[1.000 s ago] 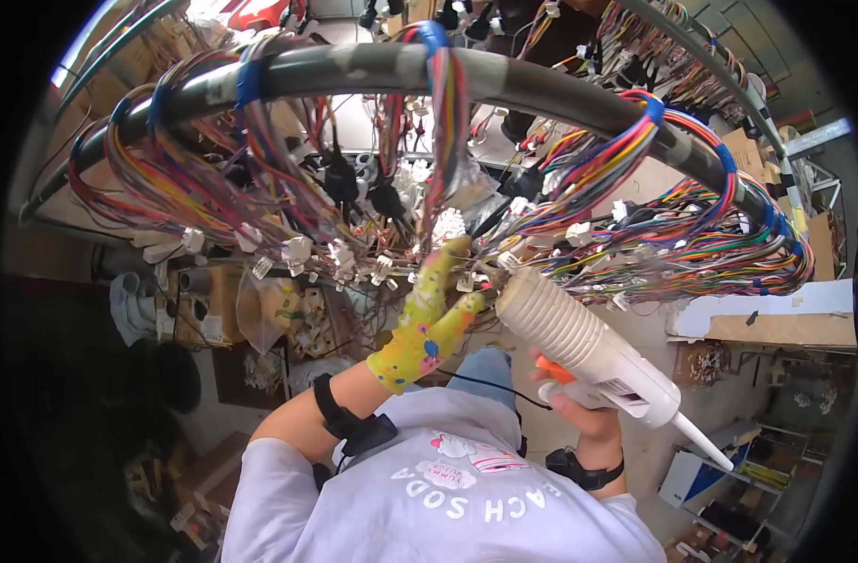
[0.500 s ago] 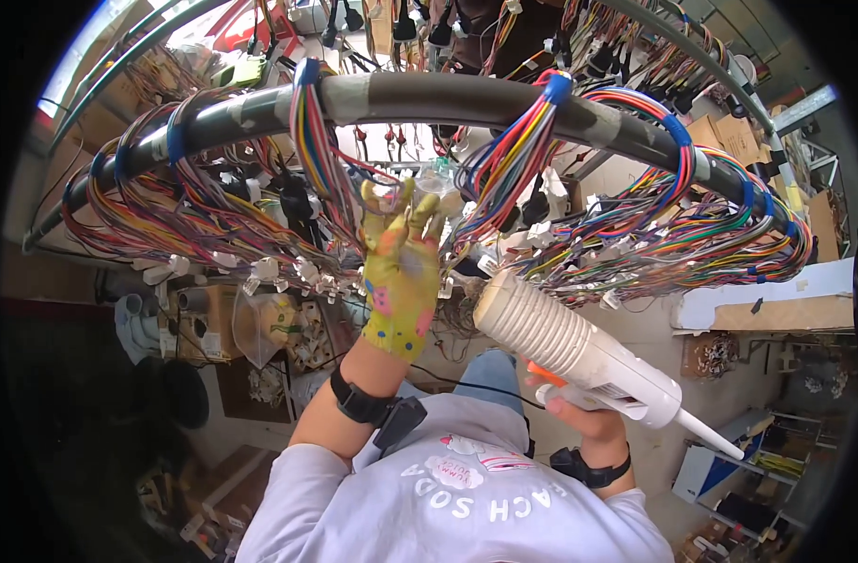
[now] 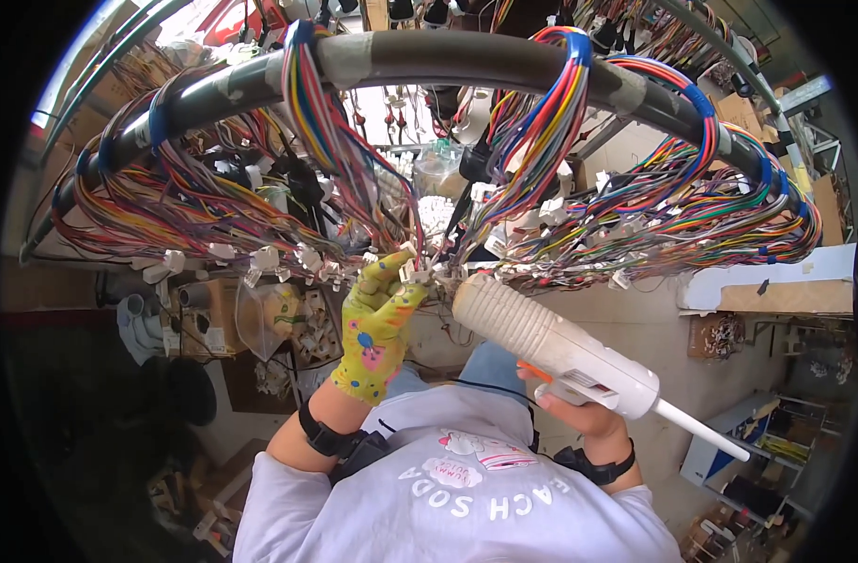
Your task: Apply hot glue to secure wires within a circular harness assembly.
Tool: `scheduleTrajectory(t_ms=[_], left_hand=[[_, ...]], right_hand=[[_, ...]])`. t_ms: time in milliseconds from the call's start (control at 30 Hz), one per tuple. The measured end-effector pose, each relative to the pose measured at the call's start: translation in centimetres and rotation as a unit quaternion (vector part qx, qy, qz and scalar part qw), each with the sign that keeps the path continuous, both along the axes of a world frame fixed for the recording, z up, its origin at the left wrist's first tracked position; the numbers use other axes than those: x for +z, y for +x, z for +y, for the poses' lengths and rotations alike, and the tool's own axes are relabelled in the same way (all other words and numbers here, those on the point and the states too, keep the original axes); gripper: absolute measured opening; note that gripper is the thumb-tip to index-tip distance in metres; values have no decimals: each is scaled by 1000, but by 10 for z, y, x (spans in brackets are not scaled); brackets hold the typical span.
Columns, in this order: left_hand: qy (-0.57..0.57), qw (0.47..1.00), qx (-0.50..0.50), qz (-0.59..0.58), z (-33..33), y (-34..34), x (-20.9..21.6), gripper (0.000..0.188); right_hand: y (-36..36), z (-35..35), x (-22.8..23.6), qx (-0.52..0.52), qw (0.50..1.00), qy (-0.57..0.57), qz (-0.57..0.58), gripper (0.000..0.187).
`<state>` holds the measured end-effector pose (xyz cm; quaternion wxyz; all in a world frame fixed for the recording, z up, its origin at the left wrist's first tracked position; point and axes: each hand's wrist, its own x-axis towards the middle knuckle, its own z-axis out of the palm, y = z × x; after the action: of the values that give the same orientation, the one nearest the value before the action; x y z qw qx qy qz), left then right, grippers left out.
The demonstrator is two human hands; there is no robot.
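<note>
Yellow flowered rubbery fabric of a glove (image 3: 368, 355) covers your left hand (image 3: 380, 324), between seven and eight o'clock from the view's centre, its thumb and fingers pinched on a small white connector (image 3: 414, 273). That connector sits close to the centre, among the lower ends of a multicoloured wire bundle (image 3: 318, 117), which hangs from the dark bar (image 3: 448, 58) arching across twelve o'clock. Your right hand (image 3: 584, 415), between four and five o'clock, is wrapped around the grip of an off-white glue gun (image 3: 551, 342), with the orange trigger (image 3: 534, 372) near your fingers. The gun's ribbed end points toward ten o'clock and lies near the connector; you cannot tell whether it touches the wires. From its other end, a slim white rod (image 3: 701, 432) extends toward four o'clock. Another wire bundle (image 3: 551, 108) hangs at one o'clock, and a cardboard box (image 3: 221, 314) lies just below nine.
</note>
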<state>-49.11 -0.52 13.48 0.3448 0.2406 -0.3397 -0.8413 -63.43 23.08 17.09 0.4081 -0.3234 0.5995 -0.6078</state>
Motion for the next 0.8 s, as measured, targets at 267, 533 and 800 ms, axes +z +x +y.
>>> scheduleTrajectory(t_ms=[267,533,800], left_hand=[[8,999,45,10,-1,-7,-16,27],[14,997,29,65,-4,-8,-22,33],[53,996,40,68,-6,-11,-5,34]], right_hand=[[17,-15,-5,-9,988,34,151,49],[15,-23,-4,90,987,25,127,60],[17,-22,-11,77,993,29,86,60]])
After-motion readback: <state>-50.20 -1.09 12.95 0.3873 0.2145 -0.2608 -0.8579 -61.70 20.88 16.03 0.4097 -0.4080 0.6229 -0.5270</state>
